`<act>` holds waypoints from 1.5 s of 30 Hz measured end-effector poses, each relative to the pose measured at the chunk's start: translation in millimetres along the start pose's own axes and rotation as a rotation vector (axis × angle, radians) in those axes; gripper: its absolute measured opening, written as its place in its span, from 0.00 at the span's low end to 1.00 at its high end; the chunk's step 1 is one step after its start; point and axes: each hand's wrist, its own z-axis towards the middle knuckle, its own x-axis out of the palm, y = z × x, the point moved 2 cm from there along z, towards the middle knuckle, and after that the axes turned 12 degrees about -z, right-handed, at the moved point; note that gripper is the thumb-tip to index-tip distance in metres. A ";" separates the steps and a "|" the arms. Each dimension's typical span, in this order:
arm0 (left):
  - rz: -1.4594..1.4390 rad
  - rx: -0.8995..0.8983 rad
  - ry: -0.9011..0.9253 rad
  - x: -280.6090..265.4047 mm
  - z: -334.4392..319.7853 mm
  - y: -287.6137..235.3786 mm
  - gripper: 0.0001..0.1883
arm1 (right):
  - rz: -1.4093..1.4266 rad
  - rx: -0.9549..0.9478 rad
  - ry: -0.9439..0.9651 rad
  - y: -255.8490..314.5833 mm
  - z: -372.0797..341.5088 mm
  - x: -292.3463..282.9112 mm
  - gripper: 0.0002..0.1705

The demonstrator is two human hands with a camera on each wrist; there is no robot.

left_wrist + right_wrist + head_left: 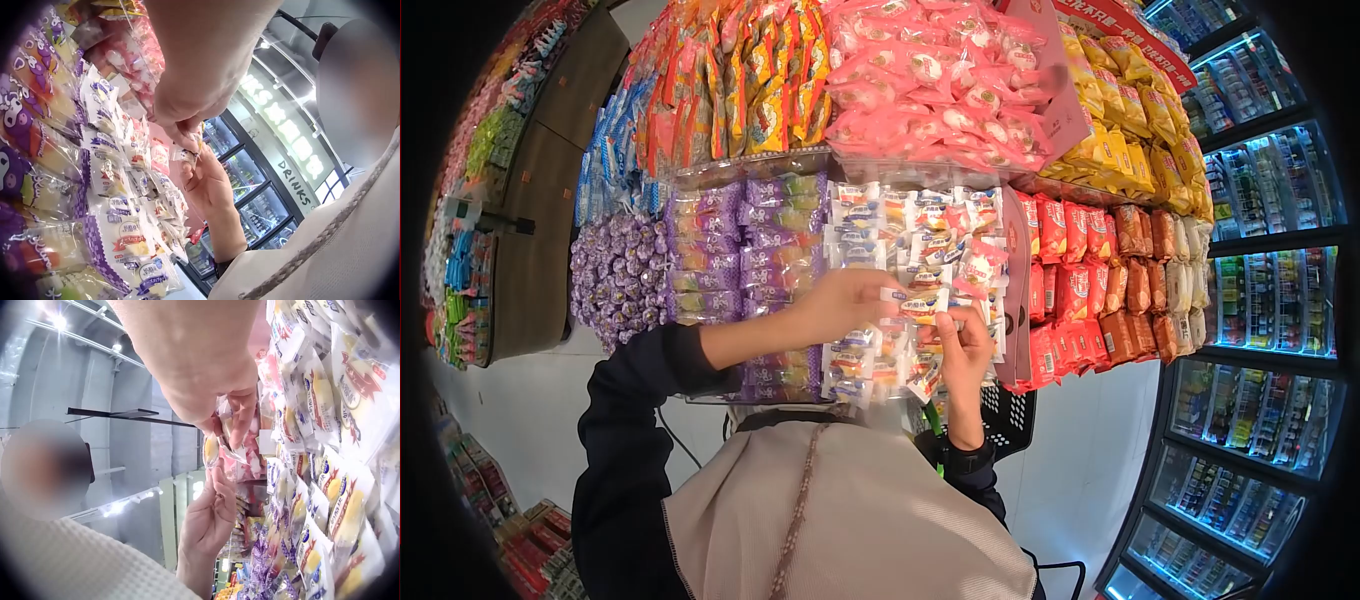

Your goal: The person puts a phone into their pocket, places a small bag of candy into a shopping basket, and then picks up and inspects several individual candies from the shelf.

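Over the display, both hands hold one small white snack packet [924,304] with a printed front between them. My left hand [850,302] pinches its left end, and my right hand [966,350] pinches the right end with thumb and fingers. In the right wrist view the packet [212,450] shows yellow contents between the right hand [203,375] above and the left hand [209,519] below. Beneath the hands lie rows of similar white packets [855,345]. A pink packet [982,268] lies on them just beyond the right hand.
Purple packets [705,235] adjoin on the left, red packets [1080,290] on the right. Pink bags [930,90] are heaped behind, beside yellow packets [1125,130]. A black perforated basket [1008,418] is near the right forearm. Lit drink coolers [1270,295] line the right side.
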 end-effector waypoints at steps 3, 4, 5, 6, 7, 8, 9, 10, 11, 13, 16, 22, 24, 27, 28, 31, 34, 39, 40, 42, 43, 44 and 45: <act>0.506 0.081 0.002 -2.6 1.2 -8.9 0.14 | -0.001 0.005 -0.017 7.4 1.1 -0.6 0.04; 0.595 0.109 0.000 5.2 -3.0 -20.8 0.17 | 0.021 0.043 -0.024 6.5 0.7 -0.8 0.04; 0.747 0.283 0.004 7.8 -1.7 -22.9 0.18 | 0.017 0.040 -0.022 5.7 0.8 -0.2 0.05; 0.895 0.457 0.008 10.2 -1.2 -23.1 0.19 | 0.012 0.040 -0.017 4.2 0.2 0.3 0.05; 1.039 0.632 0.011 13.6 -1.9 -23.0 0.20 | 0.007 0.041 -0.012 2.9 -1.2 0.6 0.06; 1.097 0.635 0.040 16.4 -1.3 -21.8 0.20 | 0.005 0.038 -0.011 2.7 -2.6 2.0 0.06; 1.153 0.636 0.070 19.5 -0.6 -21.6 0.20 | 0.003 0.036 -0.009 3.0 -3.7 4.4 0.06; 1.209 0.638 0.101 22.1 0.5 -20.6 0.21 | 0.001 0.033 -0.007 2.9 -4.4 5.6 0.05; 1.254 0.661 0.091 23.5 1.7 -18.9 0.20 | 0.016 0.047 -0.008 1.5 -4.8 5.5 0.05; 1.347 0.712 0.072 25.9 5.3 -16.4 0.19 | 0.047 0.071 -0.013 -1.6 -4.8 4.9 0.05; 1.397 0.712 0.070 26.6 16.5 -21.0 0.18 | 0.081 0.112 -0.050 -5.1 -4.6 -0.1 0.06; 1.486 0.870 -0.127 6.5 63.9 -46.0 0.16 | 0.081 0.019 -0.118 -2.9 -6.9 -17.7 0.10; 1.659 0.847 -0.168 1.7 80.6 -46.1 0.15 | 0.065 0.022 -0.113 -5.6 -8.9 -19.1 0.10; 1.855 0.784 -0.196 -3.8 95.2 -42.4 0.15 | 0.070 0.020 -0.116 -5.8 -9.1 -19.1 0.10; 1.908 0.757 -0.198 -5.0 98.2 -41.6 0.15 | 0.077 0.020 -0.119 -5.4 -9.4 -18.9 0.10; 1.985 0.727 -0.198 -11.9 104.6 -39.5 0.13 | 0.094 0.032 -0.120 -5.1 -9.3 -19.1 0.10; 2.034 0.662 -0.190 -11.2 103.7 -38.4 0.13 | 0.088 0.044 -0.117 -5.4 -8.8 -19.0 0.10; 2.085 0.700 -0.241 -5.1 95.9 -44.0 0.11 | 0.039 0.043 -0.109 -3.3 -5.1 -16.9 0.10; 2.084 0.724 -0.240 -1.5 91.5 -48.2 0.11 | 0.029 0.039 -0.112 -3.4 -4.4 -16.2 0.11; 1.706 0.762 -0.145 8.3 71.3 -56.0 0.12 | 0.032 0.020 -0.110 0.1 -3.4 -14.9 0.12; 1.517 0.771 -0.098 12.3 60.7 -55.8 0.13 | 0.034 0.012 -0.111 2.1 -3.4 -14.8 0.12; 1.307 0.665 -0.064 12.2 54.5 -49.0 0.13 | 0.065 0.026 -0.072 2.9 -3.6 -14.4 0.11; 1.098 0.559 -0.032 11.3 48.6 -40.3 0.13 | 0.097 0.040 -0.033 3.5 -3.9 -14.3 0.11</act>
